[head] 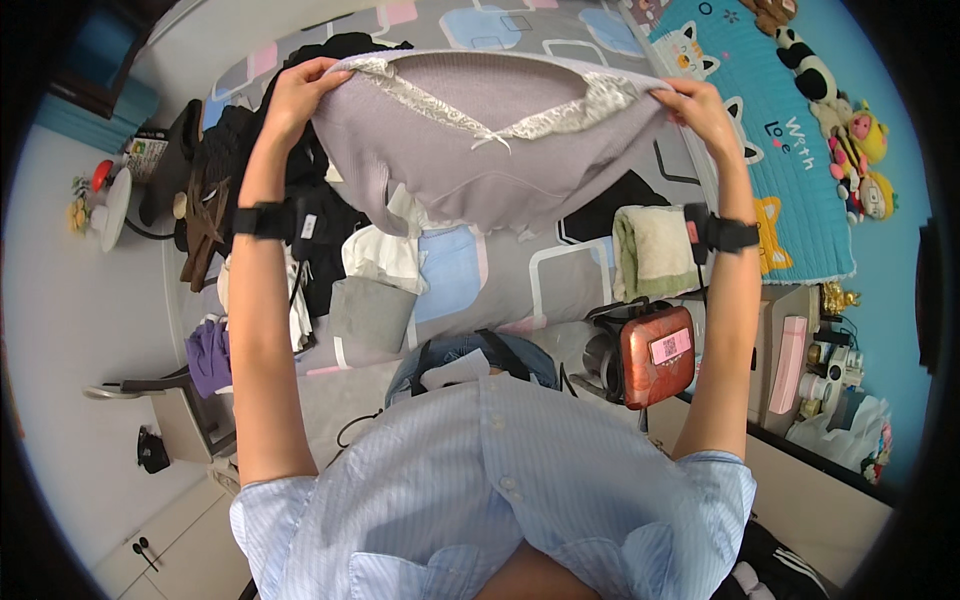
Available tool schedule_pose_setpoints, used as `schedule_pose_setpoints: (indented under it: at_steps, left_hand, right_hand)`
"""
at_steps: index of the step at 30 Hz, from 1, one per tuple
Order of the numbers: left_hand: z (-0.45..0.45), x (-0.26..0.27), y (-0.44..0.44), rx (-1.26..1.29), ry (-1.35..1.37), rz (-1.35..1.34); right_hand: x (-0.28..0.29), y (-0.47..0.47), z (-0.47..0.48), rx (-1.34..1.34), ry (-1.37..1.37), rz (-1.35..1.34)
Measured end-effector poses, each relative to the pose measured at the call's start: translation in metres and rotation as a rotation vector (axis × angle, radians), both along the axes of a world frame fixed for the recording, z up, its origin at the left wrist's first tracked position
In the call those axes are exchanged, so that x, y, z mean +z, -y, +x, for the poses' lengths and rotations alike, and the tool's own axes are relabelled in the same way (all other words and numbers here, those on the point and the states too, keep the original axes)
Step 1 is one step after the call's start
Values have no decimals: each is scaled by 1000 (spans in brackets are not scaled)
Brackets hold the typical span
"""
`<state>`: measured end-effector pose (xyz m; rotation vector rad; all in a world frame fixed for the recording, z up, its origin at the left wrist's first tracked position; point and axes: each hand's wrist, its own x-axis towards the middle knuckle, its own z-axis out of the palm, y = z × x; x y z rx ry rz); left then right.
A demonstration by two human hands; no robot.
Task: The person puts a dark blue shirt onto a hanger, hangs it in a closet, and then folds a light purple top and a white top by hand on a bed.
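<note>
A light mauve ribbed knit top (480, 169) with white lace along its V neckline and a small white bow hangs stretched between my hands above the bed. My left hand (304, 90) pinches its left shoulder edge, and my right hand (694, 109) pinches the right one. Both arms reach forward, a black strap around each wrist. Below the top on the bed (517, 292) lie a white garment (382, 259) and a folded grey cloth (373, 313). A folded cream and green fleece cloth (652, 251) rests beside my right wrist. The top's lower part droops and hides some bedding.
Dark clothes (330, 225) are heaped left, near a purple garment (210, 356) and a white fan-like object (114, 210). Plush toys (814, 75) line the teal quilted cover (806, 217) at right. A copper-coloured case (656, 360) stands close to my right side, before a cabinet (810, 450).
</note>
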<state>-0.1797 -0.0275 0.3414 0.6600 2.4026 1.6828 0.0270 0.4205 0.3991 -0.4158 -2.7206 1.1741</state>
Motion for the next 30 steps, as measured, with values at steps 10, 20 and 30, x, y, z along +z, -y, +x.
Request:
schedule_pose_setpoints:
  at_steps: [10,20,30]
  left_hand:
    - [-17,-23,-24,300,-165,187]
    - [116,-177,-23,-382,182,-202]
    - [241,-367,-32,-581,438,-502]
  right_hand:
    - [-45,-3,-80,-45,-386,-77]
    - [-228,-14,59,-4,-123,-135]
    - [-434,16,172,-87,274,-32]
